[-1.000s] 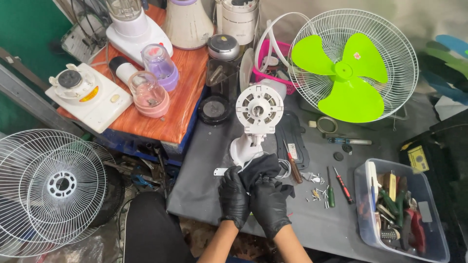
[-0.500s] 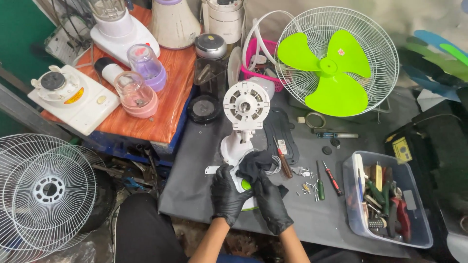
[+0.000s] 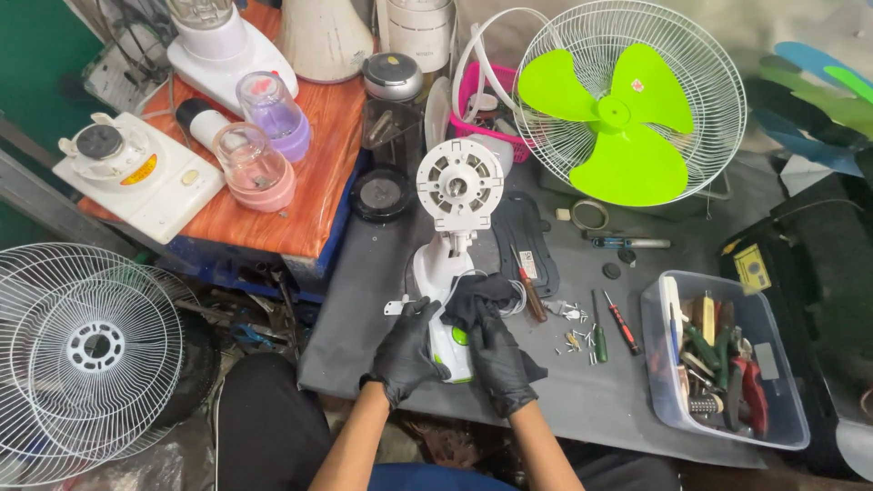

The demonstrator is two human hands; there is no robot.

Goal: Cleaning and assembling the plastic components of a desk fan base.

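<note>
Fan body (image 3: 452,241), white with a green button panel at its lower end, is laid lengthwise on the grey bench (image 3: 364,300), its round motor housing pointing away from the person. A black cloth (image 3: 480,293) is draped over the lower part of the body. The left hand (image 3: 405,350), in a black glove, is curled against the left side of the base, fingers bent around its edge. The right hand (image 3: 498,362), also gloved, is pressed onto the cloth and the base beside the green panel, fingers held together; whether the cloth is pinched cannot be told. Two screwdrivers (image 3: 611,325) and a scatter of small screws (image 3: 576,338) are noted just right of the hands. A clear plastic bin (image 3: 668,400) of tools is placed at the right edge of the bench. A fan grille with green blades (image 3: 600,136) is leaned at the far side. A detached white grille (image 3: 86,350) is seen on the floor to the left. Blender jars (image 3: 259,136) are stood on the orange table (image 3: 314,195) beyond.
</note>
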